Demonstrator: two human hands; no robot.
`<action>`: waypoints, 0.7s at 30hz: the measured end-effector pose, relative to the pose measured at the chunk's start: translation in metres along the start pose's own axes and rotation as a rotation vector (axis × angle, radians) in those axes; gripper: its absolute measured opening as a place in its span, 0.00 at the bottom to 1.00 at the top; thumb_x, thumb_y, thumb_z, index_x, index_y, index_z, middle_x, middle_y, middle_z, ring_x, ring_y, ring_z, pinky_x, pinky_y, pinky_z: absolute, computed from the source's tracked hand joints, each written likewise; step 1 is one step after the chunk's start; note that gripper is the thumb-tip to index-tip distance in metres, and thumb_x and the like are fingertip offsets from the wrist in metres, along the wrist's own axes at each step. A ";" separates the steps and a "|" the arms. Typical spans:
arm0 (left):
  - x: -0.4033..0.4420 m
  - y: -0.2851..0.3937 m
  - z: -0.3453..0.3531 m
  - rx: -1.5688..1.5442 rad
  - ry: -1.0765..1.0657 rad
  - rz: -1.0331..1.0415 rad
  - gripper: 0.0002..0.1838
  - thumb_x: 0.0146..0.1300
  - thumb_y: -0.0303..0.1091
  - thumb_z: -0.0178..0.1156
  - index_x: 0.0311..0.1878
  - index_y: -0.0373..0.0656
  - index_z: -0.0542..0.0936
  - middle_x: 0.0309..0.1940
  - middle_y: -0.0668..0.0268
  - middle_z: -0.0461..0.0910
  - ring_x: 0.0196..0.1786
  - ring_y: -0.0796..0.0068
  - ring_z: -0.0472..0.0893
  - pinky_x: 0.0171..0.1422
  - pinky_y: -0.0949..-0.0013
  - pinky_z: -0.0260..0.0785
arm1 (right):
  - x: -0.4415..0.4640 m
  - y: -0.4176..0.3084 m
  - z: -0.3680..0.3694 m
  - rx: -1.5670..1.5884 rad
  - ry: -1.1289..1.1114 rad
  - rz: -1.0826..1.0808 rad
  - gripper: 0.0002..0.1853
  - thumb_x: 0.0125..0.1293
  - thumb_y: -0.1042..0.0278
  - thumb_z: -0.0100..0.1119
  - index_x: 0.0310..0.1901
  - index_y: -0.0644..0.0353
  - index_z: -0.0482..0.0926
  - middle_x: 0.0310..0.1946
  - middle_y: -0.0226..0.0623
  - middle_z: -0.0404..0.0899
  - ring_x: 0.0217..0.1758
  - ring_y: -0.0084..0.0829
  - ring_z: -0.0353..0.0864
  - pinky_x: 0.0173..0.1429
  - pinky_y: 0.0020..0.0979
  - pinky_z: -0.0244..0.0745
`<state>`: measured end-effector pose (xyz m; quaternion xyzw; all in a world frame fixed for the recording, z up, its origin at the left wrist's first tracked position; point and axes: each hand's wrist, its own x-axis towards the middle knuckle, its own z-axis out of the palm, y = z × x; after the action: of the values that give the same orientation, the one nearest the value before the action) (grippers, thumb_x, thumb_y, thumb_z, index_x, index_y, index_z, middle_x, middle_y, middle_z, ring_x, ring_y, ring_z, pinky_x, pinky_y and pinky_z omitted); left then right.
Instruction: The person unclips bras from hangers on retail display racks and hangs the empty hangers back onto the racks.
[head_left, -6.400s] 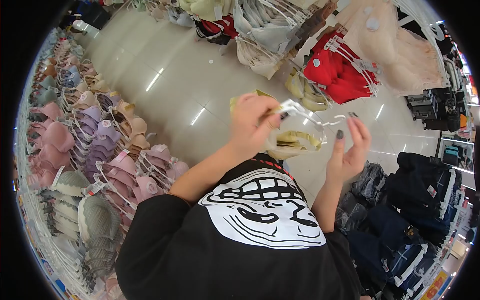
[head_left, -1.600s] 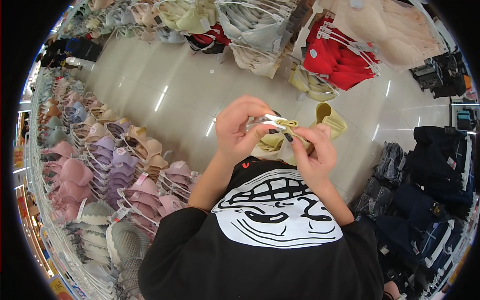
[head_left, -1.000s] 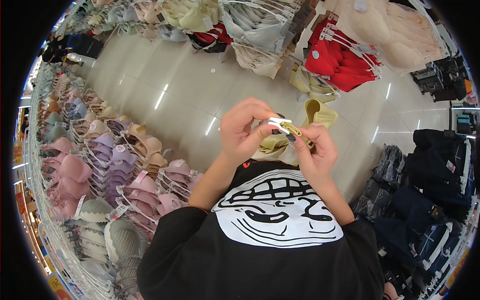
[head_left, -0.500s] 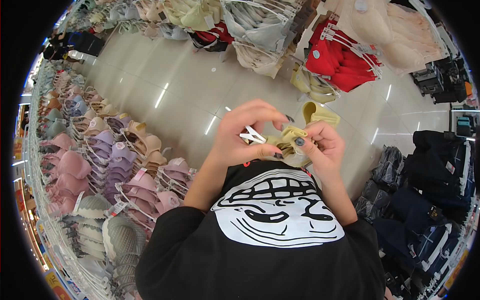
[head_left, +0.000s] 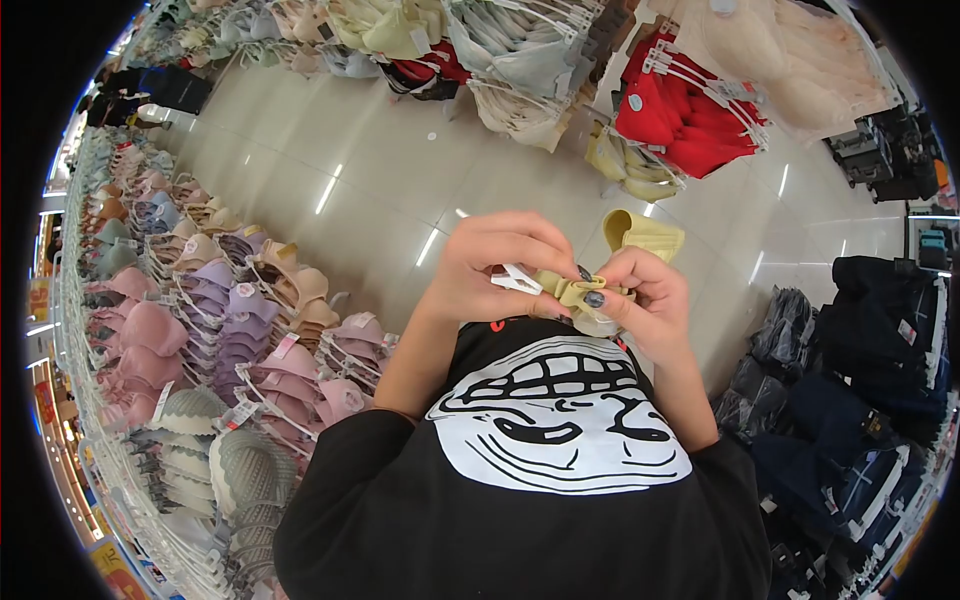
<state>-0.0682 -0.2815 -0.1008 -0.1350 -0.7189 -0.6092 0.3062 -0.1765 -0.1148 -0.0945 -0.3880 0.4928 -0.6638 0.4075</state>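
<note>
A pale yellow bra (head_left: pixel 648 237) is held up in front of my chest, its band folded over between my hands. My left hand (head_left: pixel 500 262) has its fingers and thumb closed in on the near end of the fabric. A white plastic hanger piece (head_left: pixel 517 279) sticks out between the left thumb and fingers. My right hand (head_left: pixel 645 300) pinches the folded band between thumb and fingers. Behind it, a wider curled yellow part juts out beyond the fingers. The fingers hide some of the folds and where the hanger meets the fabric.
Rows of pink bras (head_left: pixel 145 335) and purple bras (head_left: pixel 245 325) hang on the left rack. Red bras (head_left: pixel 680 110) and more yellow bras (head_left: pixel 630 165) hang ahead. Dark folded clothes (head_left: pixel 830 420) line the right side. Suitcases (head_left: pixel 880 160) stand far right, on a tiled floor (head_left: pixel 380 170).
My left fingertips have come down and right onto the folded yellow fabric, closing the gap that was there. The right hand keeps its pinch. The white hanger piece has shifted slightly right.
</note>
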 end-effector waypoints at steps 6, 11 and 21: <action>0.000 0.003 -0.001 0.077 0.012 -0.020 0.16 0.36 0.26 0.70 0.34 0.41 0.82 0.29 0.65 0.78 0.29 0.75 0.77 0.30 0.76 0.68 | 0.001 -0.004 0.002 0.029 0.015 0.080 0.06 0.59 0.77 0.54 0.38 0.66 0.71 0.29 0.34 0.79 0.32 0.16 0.74 0.37 0.16 0.65; -0.001 0.000 -0.004 0.069 -0.001 -0.039 0.16 0.37 0.26 0.70 0.35 0.41 0.82 0.29 0.65 0.78 0.29 0.75 0.77 0.30 0.76 0.68 | 0.002 -0.005 0.003 0.046 0.011 0.138 0.07 0.59 0.77 0.54 0.40 0.66 0.70 0.28 0.33 0.79 0.31 0.14 0.74 0.34 0.14 0.63; -0.006 0.005 0.007 0.316 0.287 -0.126 0.15 0.35 0.27 0.72 0.31 0.40 0.79 0.27 0.65 0.77 0.27 0.77 0.75 0.28 0.78 0.66 | 0.002 0.005 0.012 0.011 0.412 0.008 0.06 0.59 0.77 0.54 0.36 0.65 0.69 0.28 0.32 0.77 0.28 0.13 0.71 0.33 0.14 0.62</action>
<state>-0.0627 -0.2728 -0.1008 0.0482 -0.7615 -0.5200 0.3840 -0.1656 -0.1218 -0.0965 -0.2400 0.5635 -0.7301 0.3030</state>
